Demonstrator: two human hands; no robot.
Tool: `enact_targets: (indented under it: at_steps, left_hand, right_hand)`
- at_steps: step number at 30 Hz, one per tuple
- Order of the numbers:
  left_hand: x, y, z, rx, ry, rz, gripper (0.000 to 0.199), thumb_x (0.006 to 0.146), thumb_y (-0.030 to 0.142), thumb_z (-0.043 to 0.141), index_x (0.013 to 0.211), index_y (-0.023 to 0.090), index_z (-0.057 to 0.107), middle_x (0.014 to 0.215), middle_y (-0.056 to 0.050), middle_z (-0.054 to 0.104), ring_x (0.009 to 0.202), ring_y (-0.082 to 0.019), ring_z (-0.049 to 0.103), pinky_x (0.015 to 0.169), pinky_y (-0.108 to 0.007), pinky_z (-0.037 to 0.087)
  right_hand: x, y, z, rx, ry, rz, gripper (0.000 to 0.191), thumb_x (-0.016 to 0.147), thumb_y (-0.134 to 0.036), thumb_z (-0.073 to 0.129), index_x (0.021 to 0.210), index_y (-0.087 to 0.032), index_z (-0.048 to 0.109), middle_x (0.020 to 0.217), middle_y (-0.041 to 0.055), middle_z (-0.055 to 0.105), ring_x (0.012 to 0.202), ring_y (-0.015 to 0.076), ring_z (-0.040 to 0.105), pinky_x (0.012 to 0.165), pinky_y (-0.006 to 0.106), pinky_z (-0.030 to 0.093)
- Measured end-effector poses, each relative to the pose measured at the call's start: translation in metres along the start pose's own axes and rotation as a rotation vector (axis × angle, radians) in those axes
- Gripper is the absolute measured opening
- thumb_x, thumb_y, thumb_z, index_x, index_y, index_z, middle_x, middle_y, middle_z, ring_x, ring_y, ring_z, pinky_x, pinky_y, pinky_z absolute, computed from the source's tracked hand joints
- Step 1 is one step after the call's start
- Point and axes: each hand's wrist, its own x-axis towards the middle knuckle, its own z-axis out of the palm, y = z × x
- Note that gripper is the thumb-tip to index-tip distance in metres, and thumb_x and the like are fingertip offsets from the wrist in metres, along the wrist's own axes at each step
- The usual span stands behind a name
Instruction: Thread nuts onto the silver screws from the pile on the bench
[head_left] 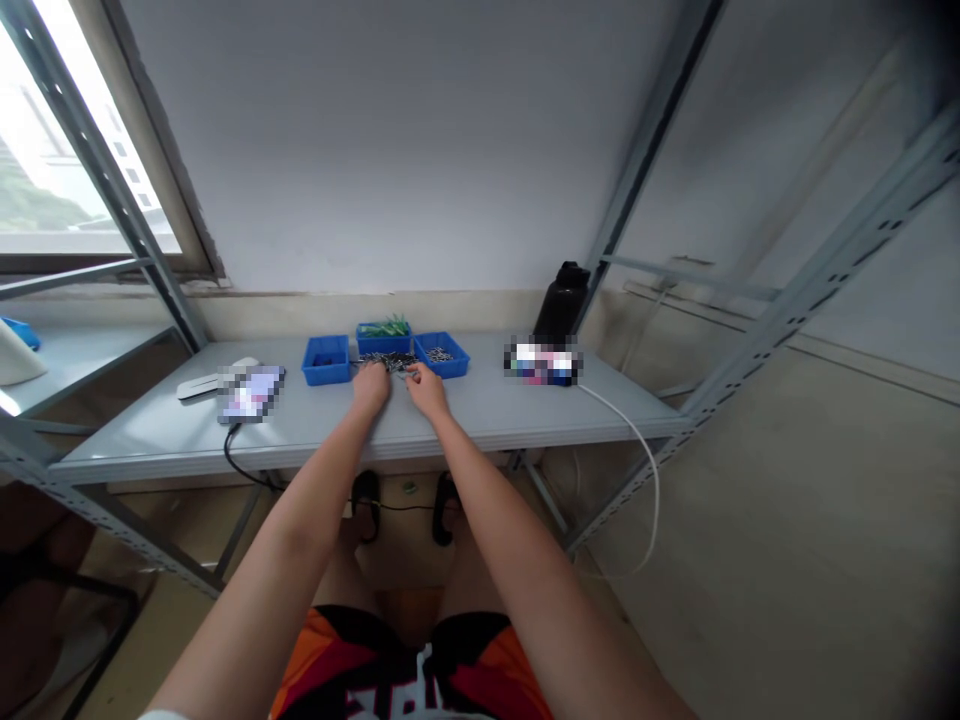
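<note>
Fingers of the bare left hand (371,388) curl down at the near side of a loose pile of small, slim, dark and silvery pieces (394,361) toward the back edge of a pale grey tabletop (480,412); whether they grasp any piece cannot be told. Beside it, the bare right hand (427,390) brings thumb and forefinger close together at the pile's right end, their grip likewise too small to make out. Three blue rectangular open trays frame the pile: a left tray (327,376) with dark contents, a back tray (384,345) of slender green pieces near the back edge, and a right tray (456,368) of small silvery pieces. Toward the tabletop's back right corner stands a black bottle (562,305), behind a device with a blurred screen (543,362). Near the left edge lies a flat device with a pixelated screen (251,395).
</note>
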Motion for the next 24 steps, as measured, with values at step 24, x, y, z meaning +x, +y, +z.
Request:
enact_targets:
  at_steps: [24]
  left_hand:
    - [-0.027, -0.022, -0.002, -0.546, 0.107, 0.166, 0.013, 0.087, 0.016, 0.043, 0.081, 0.018, 0.054, 0.087, -0.008, 0.065, 0.084, -0.021, 0.059, 0.083, -0.032, 0.045]
  right_hand:
    - [0.002, 0.005, 0.002, 0.008, -0.083, -0.078, 0.018, 0.091, -0.030, 0.052, 0.094, -0.021, 0.067, 0.092, 0.0059, 0.073, 0.088, 0.0187, 0.067, 0.084, 0.030, 0.048]
